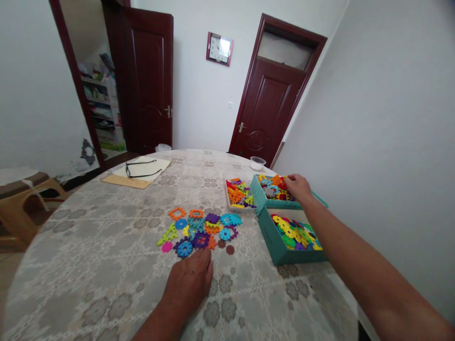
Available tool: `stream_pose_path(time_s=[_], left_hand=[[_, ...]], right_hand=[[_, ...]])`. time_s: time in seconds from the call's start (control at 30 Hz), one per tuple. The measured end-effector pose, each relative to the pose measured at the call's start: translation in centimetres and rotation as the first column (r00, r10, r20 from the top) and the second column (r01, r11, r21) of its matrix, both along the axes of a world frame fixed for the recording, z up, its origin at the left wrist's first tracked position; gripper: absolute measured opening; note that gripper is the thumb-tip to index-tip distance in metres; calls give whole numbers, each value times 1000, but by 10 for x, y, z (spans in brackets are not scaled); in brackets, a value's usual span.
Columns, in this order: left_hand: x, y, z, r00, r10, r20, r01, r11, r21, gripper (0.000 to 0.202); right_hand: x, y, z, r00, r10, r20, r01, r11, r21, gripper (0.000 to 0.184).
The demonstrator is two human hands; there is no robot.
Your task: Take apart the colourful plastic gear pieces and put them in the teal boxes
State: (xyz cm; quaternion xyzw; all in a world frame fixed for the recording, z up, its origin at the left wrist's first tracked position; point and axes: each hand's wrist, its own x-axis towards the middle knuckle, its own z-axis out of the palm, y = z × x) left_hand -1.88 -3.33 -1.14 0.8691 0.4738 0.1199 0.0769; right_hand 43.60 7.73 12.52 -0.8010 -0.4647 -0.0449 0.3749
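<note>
My left hand [190, 279] rests on the tablecloth, fingers together, its tips just short of a spread of colourful plastic gear pieces [201, 227]. My right hand [297, 185] reaches over the far teal box [261, 196], fingers curled down among the coloured pieces [273, 188] inside it. What those fingers hold is hidden. A nearer teal box [275, 248] holds mostly yellow and green pieces [295, 232]. A clear tray [227, 196] of more pieces [240, 192] sits left of the far box.
The round table [106, 265] has a patterned grey cloth. Glasses [140, 168] lie on paper over a board at the far left. A small clear bowl [257, 162] stands at the far edge. A wooden stool [24, 199] stands to the left. Two dark red doors are behind.
</note>
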Motion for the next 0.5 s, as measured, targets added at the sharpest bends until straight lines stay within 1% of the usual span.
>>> stream_pose_path(time_s=[0.1,0.17,0.23,0.3,0.37,0.43,0.5], left_hand=[[0,1,-1,1000,4,6,-4,1000,12,19],[0,1,-2,999,5,32,-6,1000,28,18],[-2,2,-4,997,-1,75,-3,998,57,17],[-4,4,-6,990,-20,138,6,995,103,19],[-8,7,-6,974,-37,221,-4,983,183,20],[-14,11,-4,951,-27,308,-67,955,290,17],[-22,18,1,930,19,368,-171,908,384,14]], right_hand=[[-5,2,-9,980,124,156,-113,991,-78,38],[-8,3,-16,955,214,208,-182,970,-161,37],[-6,4,-21,935,265,237,-210,950,-230,37],[0,4,-23,927,268,264,-194,942,-274,37],[9,3,-21,927,240,288,-150,941,-303,36],[18,0,-18,931,201,306,-96,941,-325,34],[24,-5,-15,934,147,326,-34,944,-329,32]])
